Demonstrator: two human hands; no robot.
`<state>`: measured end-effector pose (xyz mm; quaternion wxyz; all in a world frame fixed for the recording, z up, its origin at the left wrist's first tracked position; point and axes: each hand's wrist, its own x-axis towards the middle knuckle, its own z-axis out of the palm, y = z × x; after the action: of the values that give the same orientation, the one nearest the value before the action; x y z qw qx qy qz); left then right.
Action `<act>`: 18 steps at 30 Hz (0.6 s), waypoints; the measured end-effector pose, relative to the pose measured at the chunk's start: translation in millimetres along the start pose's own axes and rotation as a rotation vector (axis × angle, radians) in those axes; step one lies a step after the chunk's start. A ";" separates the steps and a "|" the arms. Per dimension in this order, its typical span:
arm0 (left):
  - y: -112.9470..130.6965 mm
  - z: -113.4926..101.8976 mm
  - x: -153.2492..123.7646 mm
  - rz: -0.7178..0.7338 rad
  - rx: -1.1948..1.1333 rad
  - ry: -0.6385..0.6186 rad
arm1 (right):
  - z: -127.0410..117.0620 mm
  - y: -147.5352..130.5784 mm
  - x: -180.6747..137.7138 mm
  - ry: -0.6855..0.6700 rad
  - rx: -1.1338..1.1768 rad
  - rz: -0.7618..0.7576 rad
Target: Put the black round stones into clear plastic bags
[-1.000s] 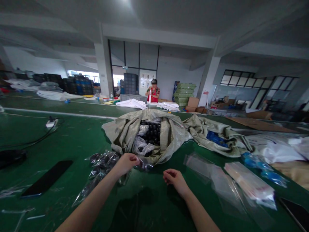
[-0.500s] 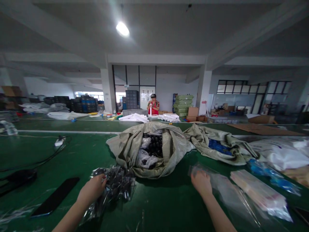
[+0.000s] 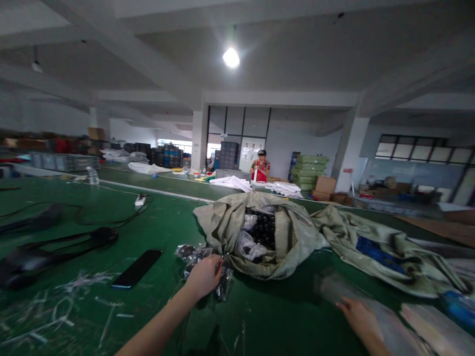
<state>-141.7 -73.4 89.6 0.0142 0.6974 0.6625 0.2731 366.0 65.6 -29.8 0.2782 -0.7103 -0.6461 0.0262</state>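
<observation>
Gripping a crinkly clear bag of dark parts, the left hand has its fingers curled round the plastic, on the green table just in front of the open woven sack full of black balls. Right hand lies flat on a blurry clear bag, can't tell if it's pinching. Black phone sits off to the left.

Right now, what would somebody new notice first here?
Probably the big open sack in the middle of the green table, full of small black round pieces. Just in front of it, the left hand rests on a crinkly clear bag, and the right hand touches clear bags at the lower right.
</observation>
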 end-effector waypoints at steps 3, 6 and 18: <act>11.9 13.4 2.5 0.058 -0.070 -0.030 | -5.8 -4.7 -6.4 -0.077 0.049 -0.032; 25.9 27.6 5.5 0.116 -0.136 -0.053 | -9.5 -8.7 -12.8 -0.072 0.028 -0.020; 90.5 85.4 29.0 0.183 -0.655 -0.269 | -27.7 -103.6 -52.2 0.514 0.170 -0.344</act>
<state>-25.4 -28.2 62.0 0.2991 0.7419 0.4671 0.3767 274.8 8.0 21.2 0.4911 -0.5482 -0.6608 -0.1473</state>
